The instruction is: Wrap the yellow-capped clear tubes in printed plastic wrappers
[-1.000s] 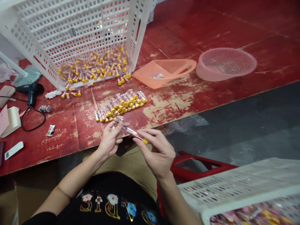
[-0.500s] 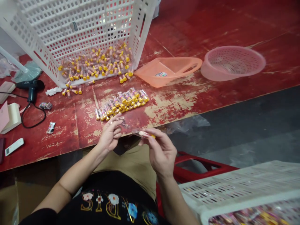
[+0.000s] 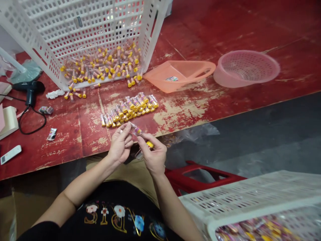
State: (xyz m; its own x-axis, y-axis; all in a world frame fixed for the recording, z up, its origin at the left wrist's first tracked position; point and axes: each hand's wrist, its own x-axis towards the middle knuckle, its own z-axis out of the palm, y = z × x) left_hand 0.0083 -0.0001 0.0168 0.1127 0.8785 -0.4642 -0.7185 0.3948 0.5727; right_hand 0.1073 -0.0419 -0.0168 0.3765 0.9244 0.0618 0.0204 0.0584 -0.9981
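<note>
My left hand pinches the upper end of a small clear printed wrapper between thumb and forefinger. Close beside it, my right hand is closed around a clear tube with a yellow cap, its fingertips at the wrapper's lower end. Whether the wrapper has anything inside is too small to tell. Just beyond my hands, several wrapped yellow-capped tubes lie stacked in rows on the red table.
A tipped white crate spills yellow-capped tubes behind the rows. An orange scoop and pink basket stand to the right. At left lie a heat gun and a white remote. Another crate is lower right.
My right hand has moved left toward my left hand, bringing the tube with it. The wrapper now spans both hands' fingertips. The whole view has shifted slightly.
</note>
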